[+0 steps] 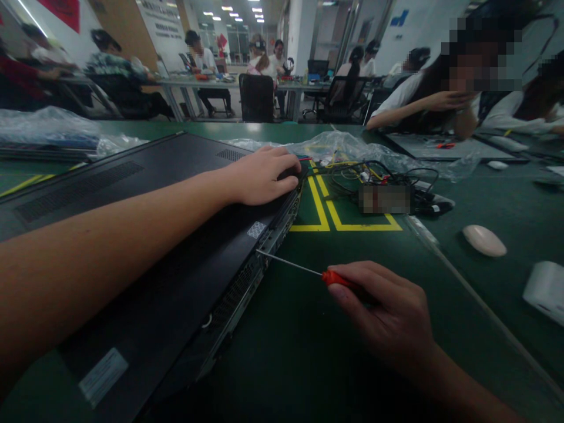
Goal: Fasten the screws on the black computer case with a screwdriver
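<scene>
A flat black computer case [176,258] lies on its side on the green table, its metal rear panel [247,279] facing right. My left hand [267,176] rests on top of the case near its far right corner, with the thumb apart from the fingers; the fingertips reach the edge. My right hand [388,305] is closed around the red handle of a screwdriver [291,263]. The long thin shaft points left, and its tip meets the upper edge of the rear panel. Whether the tip sits in a screw is too small to tell.
Beyond the case lie tangled black cables [348,176] and clear plastic wrap [379,150]. Yellow tape [321,205] marks the table. To the right are a pale computer mouse [484,241] and a white boxy object [546,291]. Across the table, a person [409,100] leans on their arms.
</scene>
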`<state>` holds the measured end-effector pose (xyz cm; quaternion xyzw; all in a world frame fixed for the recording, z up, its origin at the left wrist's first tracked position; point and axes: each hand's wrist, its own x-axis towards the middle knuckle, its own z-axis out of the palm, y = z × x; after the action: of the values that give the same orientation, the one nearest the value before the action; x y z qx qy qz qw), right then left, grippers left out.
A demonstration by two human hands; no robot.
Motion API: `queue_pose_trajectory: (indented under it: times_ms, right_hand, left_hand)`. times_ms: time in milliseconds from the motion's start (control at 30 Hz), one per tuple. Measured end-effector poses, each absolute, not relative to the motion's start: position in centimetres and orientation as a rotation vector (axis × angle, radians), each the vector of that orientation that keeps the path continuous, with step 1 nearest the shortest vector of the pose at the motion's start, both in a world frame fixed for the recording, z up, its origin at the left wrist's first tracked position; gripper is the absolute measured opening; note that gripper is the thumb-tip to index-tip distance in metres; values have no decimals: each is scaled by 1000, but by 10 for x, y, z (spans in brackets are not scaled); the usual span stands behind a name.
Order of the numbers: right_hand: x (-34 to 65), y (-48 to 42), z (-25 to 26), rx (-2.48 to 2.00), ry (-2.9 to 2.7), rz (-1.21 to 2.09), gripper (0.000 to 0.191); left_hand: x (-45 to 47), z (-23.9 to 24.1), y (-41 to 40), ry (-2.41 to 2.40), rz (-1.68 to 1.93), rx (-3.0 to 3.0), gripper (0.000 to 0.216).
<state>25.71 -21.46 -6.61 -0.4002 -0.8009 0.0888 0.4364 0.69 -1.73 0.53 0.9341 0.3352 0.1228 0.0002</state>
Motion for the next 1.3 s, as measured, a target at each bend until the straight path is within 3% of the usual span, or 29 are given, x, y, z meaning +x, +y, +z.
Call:
queue_pose_trajectory:
  times_ms: [267,533,933,1100,1300]
  right_hand:
    - [259,-216,-76,-993,-1994,185,22]
    - [259,-215,-71,-982,-2016,168,17]
    - [272,-200,-12,-1150,-2490,123,23]
    - [270,-193,17,-1281,-2686,148,8]
    - [266,-190,29,-1260,-2818,78,3]
  left_hand:
    - [8,6,-18,1062,374,2918,49]
    - [7,6,-18,1050,381,2923,47]
    - [9,6,-19,1115,339,2938,52]
    - [9,6,-19,1124,334,2932,52]
    - [10,6,-18,1128,330,2941,53]
